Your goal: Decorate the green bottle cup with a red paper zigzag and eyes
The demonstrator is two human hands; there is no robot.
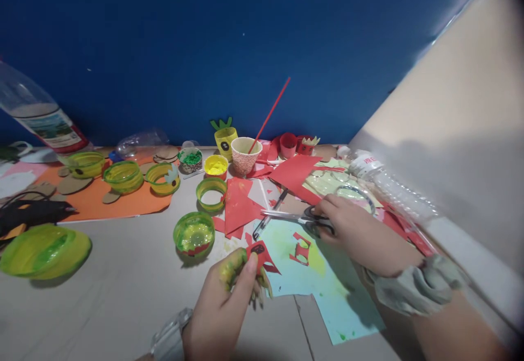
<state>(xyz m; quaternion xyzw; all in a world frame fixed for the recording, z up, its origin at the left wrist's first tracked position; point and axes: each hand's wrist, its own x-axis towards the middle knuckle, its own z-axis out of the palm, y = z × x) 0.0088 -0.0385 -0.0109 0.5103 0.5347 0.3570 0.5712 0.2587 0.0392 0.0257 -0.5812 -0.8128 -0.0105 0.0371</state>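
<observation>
My left hand (229,301), smeared with yellow-green paint, pinches a small red paper cut-out (258,253) with a black mark on it, low in the middle. My right hand (356,233) grips the handles of grey scissors (292,217), whose blades lie nearly closed and point left over a light blue sheet (327,279). A red paper scrap (302,249) lies on that sheet between the two hands. A black pen (268,218) rests beside the scissor tips.
Green-yellow plastic rings and bottle bottoms (194,234) stand around on an orange sheet (106,200) and the table. A patterned cup (244,155) holds a red stick. Red paper pieces (241,205) lie in the middle. A clear bottle (388,184) lies at right, a green bowl (43,249) at left.
</observation>
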